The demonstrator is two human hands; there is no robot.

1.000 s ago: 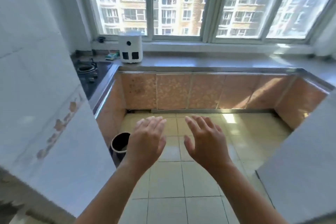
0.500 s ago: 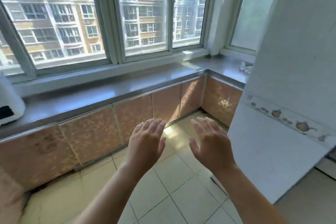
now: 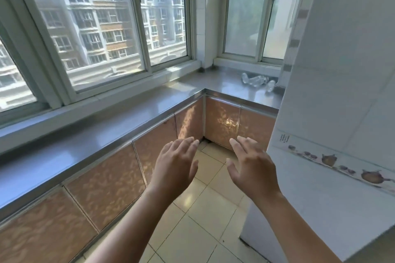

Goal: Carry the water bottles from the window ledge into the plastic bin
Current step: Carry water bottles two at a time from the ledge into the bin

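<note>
Fingers (image 3: pixel 188 145) spread and holding nothing on both left hand (image 3: pixel 174 168) and right hand (image 3: pixel 252 168) | water bottles (image 3: pixel 255 80) lying on the window ledge (image 3: pixel 224 82), well beyond the hands (bin out of view) | step: approach; next calls for reaching the ledge.

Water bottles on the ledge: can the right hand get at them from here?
Probably not yet. The water bottles lie far off on the ledge; the right hand, empty, hovers over the floor. Nothing blocks the path.

Head-worn view, looking down over ledge (image 3: pixel 119 117), hands near
</note>
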